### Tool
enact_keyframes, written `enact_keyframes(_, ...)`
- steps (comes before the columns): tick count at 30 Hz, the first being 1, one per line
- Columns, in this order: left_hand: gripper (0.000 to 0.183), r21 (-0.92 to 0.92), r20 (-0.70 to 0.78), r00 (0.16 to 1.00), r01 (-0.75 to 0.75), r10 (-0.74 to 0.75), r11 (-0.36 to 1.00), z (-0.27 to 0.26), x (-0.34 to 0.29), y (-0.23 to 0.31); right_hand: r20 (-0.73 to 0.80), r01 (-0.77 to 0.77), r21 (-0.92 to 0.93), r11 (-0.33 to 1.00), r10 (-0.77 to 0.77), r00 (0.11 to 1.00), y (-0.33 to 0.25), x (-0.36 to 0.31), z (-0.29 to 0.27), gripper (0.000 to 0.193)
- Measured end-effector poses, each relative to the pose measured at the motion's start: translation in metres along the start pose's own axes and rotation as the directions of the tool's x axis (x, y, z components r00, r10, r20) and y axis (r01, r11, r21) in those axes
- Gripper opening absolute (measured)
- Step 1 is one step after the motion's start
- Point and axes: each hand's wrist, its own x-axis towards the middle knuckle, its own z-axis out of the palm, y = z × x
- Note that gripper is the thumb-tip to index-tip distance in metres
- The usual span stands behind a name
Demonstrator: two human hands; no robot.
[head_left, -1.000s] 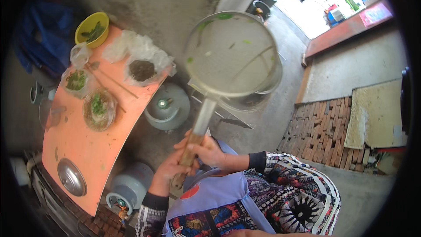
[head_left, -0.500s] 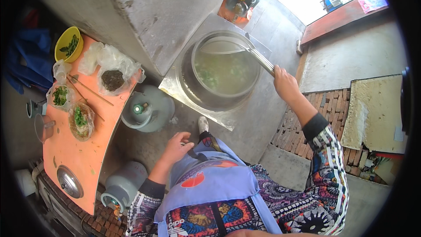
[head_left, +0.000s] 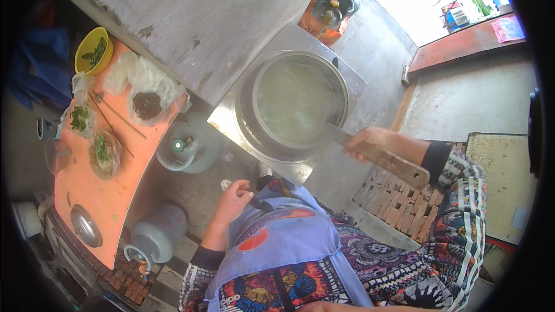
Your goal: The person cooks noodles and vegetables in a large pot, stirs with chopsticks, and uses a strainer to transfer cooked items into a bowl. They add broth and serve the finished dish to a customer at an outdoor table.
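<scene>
My right hand [head_left: 364,142] is closed around the shaft of a large metal ladle [head_left: 393,164], whose handle has a brownish grip with a hole at its end. The ladle's head is out of sight in the cloudy, steaming broth of a big metal pot [head_left: 343,89]. Beside the blue apron [head_left: 289,232], at my waist, my left hand [head_left: 231,203] hangs loosely bent with nothing visible in it. A dark strap-like piece lies close to its fingers.
Left stands an orange table [head_left: 124,196] with a yellow bowl of greens [head_left: 107,52], bagged food, chopsticks and a metal lid [head_left: 85,226]. Grey gas cylinders [head_left: 193,145] stand beside it. Loose bricks [head_left: 399,208] lie at right; a concrete wall [head_left: 219,17] rises behind the table.
My right hand has drawn the ladle nearer and swung its handle round to the right. The ladle's head, visible at the pot's far side before, is now under the broth. My left hand barely moved.
</scene>
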Motion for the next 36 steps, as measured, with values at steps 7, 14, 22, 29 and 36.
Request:
enact_keyframes(7,0.040,0.017,-0.033,0.999,0.012,-0.011,1.000,-0.005,0.003,0.000,0.308,-0.056,0.710,0.702,-0.238,0.921,0.048,0.042,0.030,0.033)
enact_keyframes(14,0.038,0.036,-0.093,0.995,0.036,-0.032,0.999,-0.007,0.005,0.002,-0.041,0.253,0.198,0.947,-0.249,0.968,0.033,0.035,0.013,0.022)
enact_keyframes(22,0.039,0.004,-0.093,0.993,0.072,-0.071,0.997,0.003,-0.005,0.006,0.052,0.331,-0.114,0.937,-0.327,0.944,0.032,0.038,-0.006,0.028)
enact_keyframes(29,0.039,0.029,-0.082,0.995,0.058,-0.055,0.998,0.002,-0.006,0.008,0.222,0.300,0.156,0.941,-0.329,0.918,0.059,0.034,-0.016,0.033)
enact_keyframes(36,0.039,0.017,-0.085,0.994,0.073,-0.071,0.997,0.007,-0.008,0.012,0.388,-0.057,0.671,0.740,-0.284,0.877,0.066,0.035,0.016,0.029)
